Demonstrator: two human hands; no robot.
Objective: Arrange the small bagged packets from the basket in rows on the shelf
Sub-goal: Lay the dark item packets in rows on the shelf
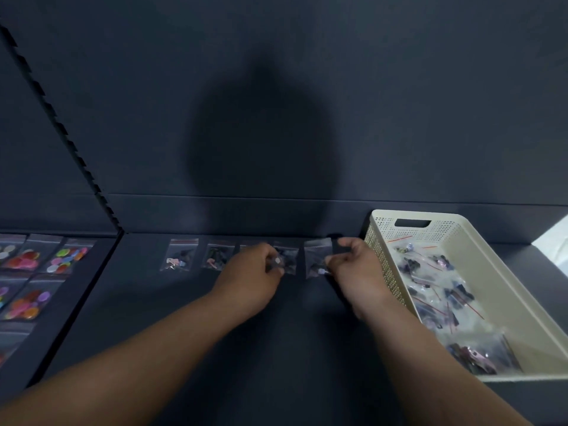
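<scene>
A row of small clear packets lies along the back of the dark shelf (215,318). The leftmost packet (179,255) and the second packet (216,256) lie free. My left hand (255,278) covers a third packet and pinches the fourth packet (287,261) at its left edge. My right hand (356,269) pinches the right edge of the fifth packet (316,256), the last in the row. The cream basket (491,272) stands at the right, with several dark bagged packets (436,290) heaped inside.
Left of a shelf divider (61,130), several packets of bright coloured discs (66,256) lie in rows on the neighbouring shelf. A dark back wall rises behind the row. A pale surface (553,238) shows at the far right.
</scene>
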